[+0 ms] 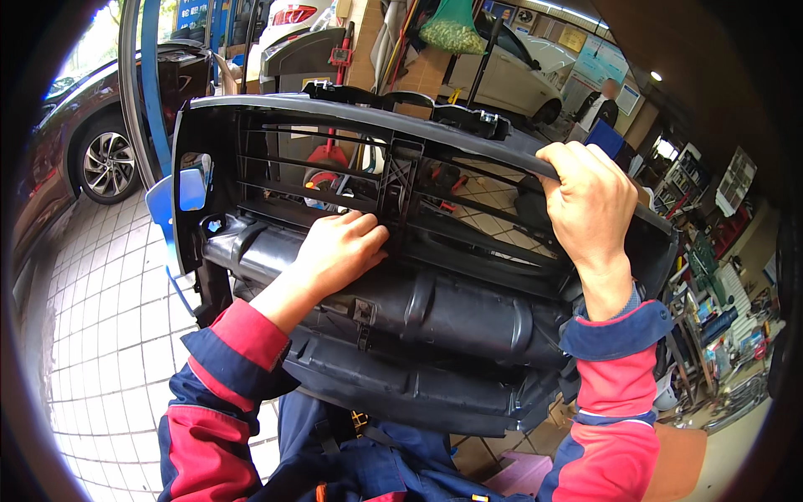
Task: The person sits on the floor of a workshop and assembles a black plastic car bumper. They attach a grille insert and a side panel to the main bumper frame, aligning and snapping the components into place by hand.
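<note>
A large black plastic car grille frame (468, 314) with horizontal slats and rounded ribs fills the middle of the view, standing tilted in front of my body. My right hand (590, 201) is closed around its top rim near the right corner, fingers over the edge. Lower and left of centre, my left hand (345, 251) has its fingers curled over the ledge under the slats, beside the centre post. Its fingertips are hidden behind that ledge. Metal clips (488, 122) sit along the frame's top edge.
A dark car (104, 125) stands at the left beside a blue post (154, 92). Behind the frame are a red floor jack (328, 156) and a light-coloured car (510, 67). A person (599, 110) stands at the far right, near cluttered tool shelves (711, 276). A blue chair (164, 209) adjoins the frame's left side.
</note>
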The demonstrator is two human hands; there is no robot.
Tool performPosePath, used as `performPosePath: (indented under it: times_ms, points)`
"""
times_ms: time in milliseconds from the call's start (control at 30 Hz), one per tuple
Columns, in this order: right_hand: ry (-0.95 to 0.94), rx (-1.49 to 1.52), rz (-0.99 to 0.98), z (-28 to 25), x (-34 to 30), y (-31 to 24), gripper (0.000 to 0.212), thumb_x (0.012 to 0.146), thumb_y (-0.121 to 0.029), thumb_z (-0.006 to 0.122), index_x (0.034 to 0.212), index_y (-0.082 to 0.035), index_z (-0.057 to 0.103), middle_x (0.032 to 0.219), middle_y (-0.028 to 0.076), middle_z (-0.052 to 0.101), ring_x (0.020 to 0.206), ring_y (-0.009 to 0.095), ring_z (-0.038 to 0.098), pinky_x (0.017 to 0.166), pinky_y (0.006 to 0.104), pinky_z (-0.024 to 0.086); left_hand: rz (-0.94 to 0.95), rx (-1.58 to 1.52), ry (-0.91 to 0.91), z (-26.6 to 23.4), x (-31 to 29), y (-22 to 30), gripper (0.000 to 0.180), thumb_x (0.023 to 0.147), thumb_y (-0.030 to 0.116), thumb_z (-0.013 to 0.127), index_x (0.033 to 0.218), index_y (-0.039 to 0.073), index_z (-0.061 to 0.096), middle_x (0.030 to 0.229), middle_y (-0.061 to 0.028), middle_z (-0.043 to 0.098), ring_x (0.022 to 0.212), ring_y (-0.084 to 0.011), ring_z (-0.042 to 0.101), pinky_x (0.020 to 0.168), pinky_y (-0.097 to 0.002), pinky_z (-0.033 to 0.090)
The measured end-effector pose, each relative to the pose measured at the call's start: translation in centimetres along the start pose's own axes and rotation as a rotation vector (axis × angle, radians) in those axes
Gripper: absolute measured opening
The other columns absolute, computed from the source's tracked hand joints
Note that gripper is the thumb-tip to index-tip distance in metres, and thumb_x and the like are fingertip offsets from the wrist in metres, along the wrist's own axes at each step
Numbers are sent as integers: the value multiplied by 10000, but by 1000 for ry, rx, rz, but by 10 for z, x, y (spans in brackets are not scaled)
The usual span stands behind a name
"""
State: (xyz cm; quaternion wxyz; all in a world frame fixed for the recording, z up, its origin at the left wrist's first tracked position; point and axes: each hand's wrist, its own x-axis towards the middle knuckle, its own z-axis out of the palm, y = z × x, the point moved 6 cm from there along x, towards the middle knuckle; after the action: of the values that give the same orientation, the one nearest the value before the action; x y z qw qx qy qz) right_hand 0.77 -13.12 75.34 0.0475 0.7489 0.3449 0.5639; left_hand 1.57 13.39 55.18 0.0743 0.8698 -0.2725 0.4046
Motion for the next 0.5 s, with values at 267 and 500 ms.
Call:
performPosePath:
  times_ms: [267,500]
  points:
    - [4,-7,11,0,-4,1,219,801,-44,877,984,-134,797,867,31,728,874,274,743,769,416,602,68,-3,-3,5,5,-1,335,816,224,983,1060,104,787,965,-39,711,977,-285,765,827,-430,643]
    - [2,-9,2,-1,-4,-1,213,808,-48,875,987,-139,803,868,32,730,870,277,746,754,419,603,12,-42,20,5,0,0,263,864,222,939,1026,100,771,970,-47,733,987,-289,768,860,-435,646]
